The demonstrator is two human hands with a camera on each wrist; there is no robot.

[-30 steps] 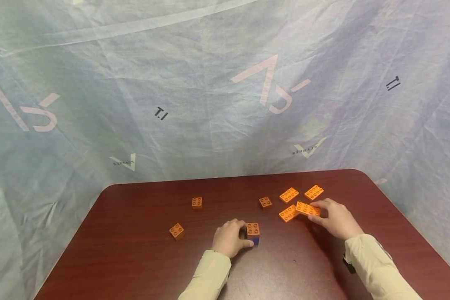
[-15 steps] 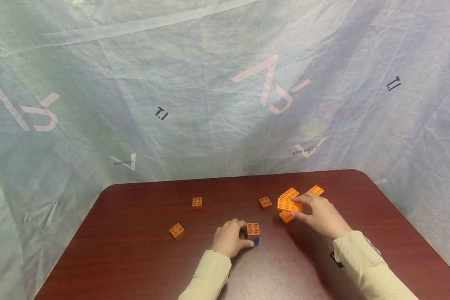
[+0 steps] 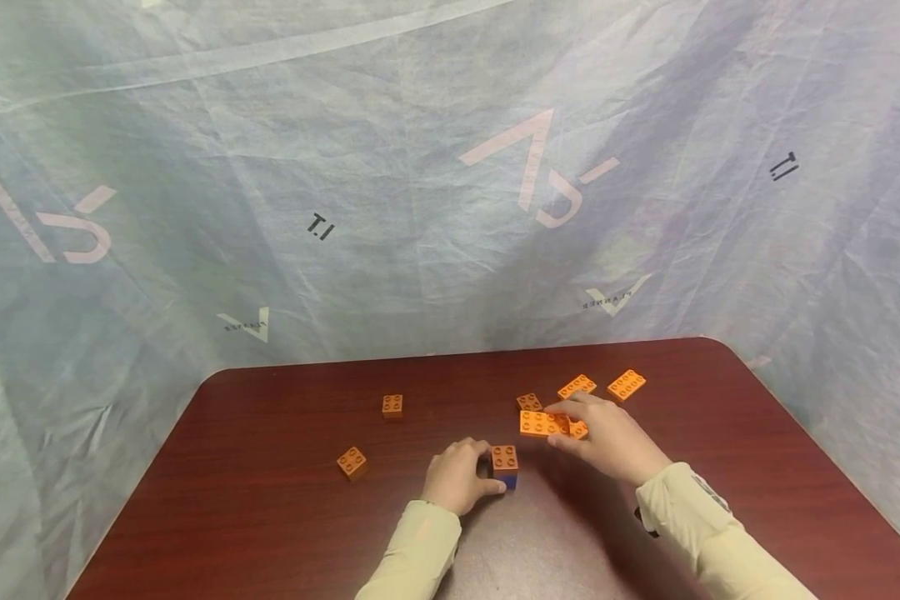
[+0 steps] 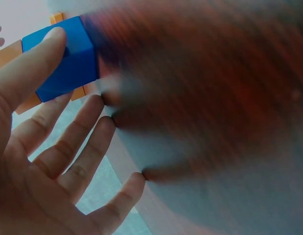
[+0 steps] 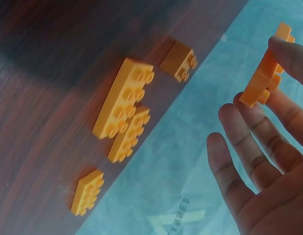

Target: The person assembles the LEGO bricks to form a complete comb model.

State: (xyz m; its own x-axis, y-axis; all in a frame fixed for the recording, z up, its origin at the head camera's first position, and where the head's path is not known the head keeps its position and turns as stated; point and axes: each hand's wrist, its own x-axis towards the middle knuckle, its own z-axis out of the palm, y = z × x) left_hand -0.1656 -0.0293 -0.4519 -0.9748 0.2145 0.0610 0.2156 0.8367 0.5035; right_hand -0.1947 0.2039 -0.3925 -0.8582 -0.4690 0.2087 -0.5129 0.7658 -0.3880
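My left hand [image 3: 454, 479] holds a small stack on the table, an orange two-by-two brick [image 3: 505, 455] on top of a blue brick [image 4: 78, 61]. In the left wrist view the thumb lies across the blue side, an index finger is behind it, and the other fingertips meet the tabletop. Raised over the table, a flat orange two-by-four brick [image 3: 537, 423] is pinched by my right hand [image 3: 607, 437] between thumb and fingers, studs up. It is up and to the right of the stack in the head view and partly covers another flat orange brick [image 3: 579, 430] lying below.
Two more flat orange bricks, one nearer [image 3: 576, 387] and one farther right [image 3: 627, 385], lie at the back right. Small orange bricks sit behind the stack [image 3: 528, 402], at back left [image 3: 392, 406] and at left [image 3: 352, 463]. A grey cloth [image 3: 420, 208] hangs behind the table [image 3: 270, 500].
My right hand has moved left with the flat orange brick, from over the right-hand bricks towards the stack. My left hand and the stack have stayed put.
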